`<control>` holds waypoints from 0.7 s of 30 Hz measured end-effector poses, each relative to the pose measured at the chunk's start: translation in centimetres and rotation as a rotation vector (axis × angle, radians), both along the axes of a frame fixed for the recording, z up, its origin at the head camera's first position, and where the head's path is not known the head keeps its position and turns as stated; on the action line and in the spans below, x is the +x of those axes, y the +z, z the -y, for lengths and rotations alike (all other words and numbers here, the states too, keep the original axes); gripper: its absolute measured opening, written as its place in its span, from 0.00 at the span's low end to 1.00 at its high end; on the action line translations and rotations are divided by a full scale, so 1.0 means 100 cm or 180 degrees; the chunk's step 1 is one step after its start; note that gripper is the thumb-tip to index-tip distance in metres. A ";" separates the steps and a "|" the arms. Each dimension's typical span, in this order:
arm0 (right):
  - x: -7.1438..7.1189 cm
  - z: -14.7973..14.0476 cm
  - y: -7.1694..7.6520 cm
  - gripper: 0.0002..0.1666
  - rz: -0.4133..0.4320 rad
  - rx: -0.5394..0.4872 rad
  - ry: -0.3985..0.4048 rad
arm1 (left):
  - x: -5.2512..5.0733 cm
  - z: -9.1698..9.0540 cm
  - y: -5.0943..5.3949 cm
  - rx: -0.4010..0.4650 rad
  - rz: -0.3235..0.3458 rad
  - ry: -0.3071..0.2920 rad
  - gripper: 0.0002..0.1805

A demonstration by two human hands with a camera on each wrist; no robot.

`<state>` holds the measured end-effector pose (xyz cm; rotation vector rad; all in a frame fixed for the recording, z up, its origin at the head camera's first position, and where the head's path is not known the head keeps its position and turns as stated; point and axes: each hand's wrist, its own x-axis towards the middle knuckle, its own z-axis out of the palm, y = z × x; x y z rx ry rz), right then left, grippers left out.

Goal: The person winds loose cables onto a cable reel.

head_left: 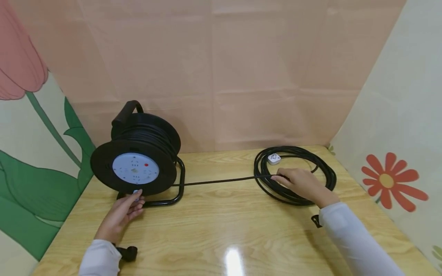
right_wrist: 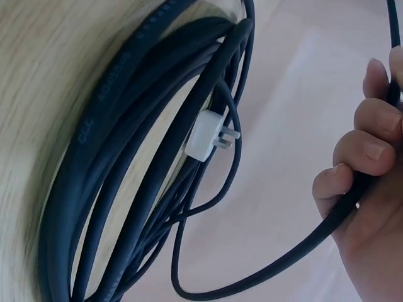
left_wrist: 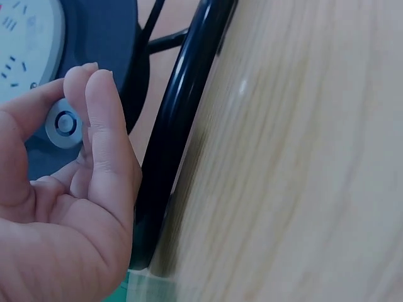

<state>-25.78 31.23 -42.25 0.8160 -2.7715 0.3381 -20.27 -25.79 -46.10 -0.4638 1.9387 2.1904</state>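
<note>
A black cable reel (head_left: 103, 165) with a pale round socket panel (head_left: 135, 168) stands on its tube frame (head_left: 181, 180) at the left. My left hand (head_left: 122, 214) pinches the small pale knob (left_wrist: 64, 124) low on the reel's front disc. From the reel a black cable (head_left: 221, 181) runs across to my right hand (head_left: 304, 186), whose fingers curl round it above the loose coil (head_left: 330, 178). In the right wrist view the cable (right_wrist: 271, 270) passes through the right hand (right_wrist: 371, 163). A white plug (right_wrist: 204, 135) lies by the coil, its pins showing.
The wooden table (head_left: 207, 230) meets a pink sheet (head_left: 214, 76) at the back. Walls with painted flowers stand at both sides, a red flower (head_left: 386, 181) on the right one. The reel's black carrying handle (head_left: 126, 113) rises at its top.
</note>
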 end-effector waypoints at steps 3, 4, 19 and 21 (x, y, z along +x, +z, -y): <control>-0.001 -0.002 0.002 0.13 -0.0006 -0.0012 0.0018 | 0.001 0.004 0.001 0.0032 0.0018 0.0025 0.19; -0.001 -0.002 0.003 0.13 -0.0001 -0.0027 0.0017 | 0.001 0.005 0.001 0.0056 0.0026 0.0033 0.19; -0.002 -0.010 0.009 0.10 -0.0084 -0.0204 0.0127 | 0.008 0.020 0.007 0.0899 0.0013 0.0210 0.13; -0.002 -0.008 0.008 0.09 -0.0009 -0.0209 0.0134 | 0.009 0.022 0.008 0.0982 -0.0028 0.0175 0.14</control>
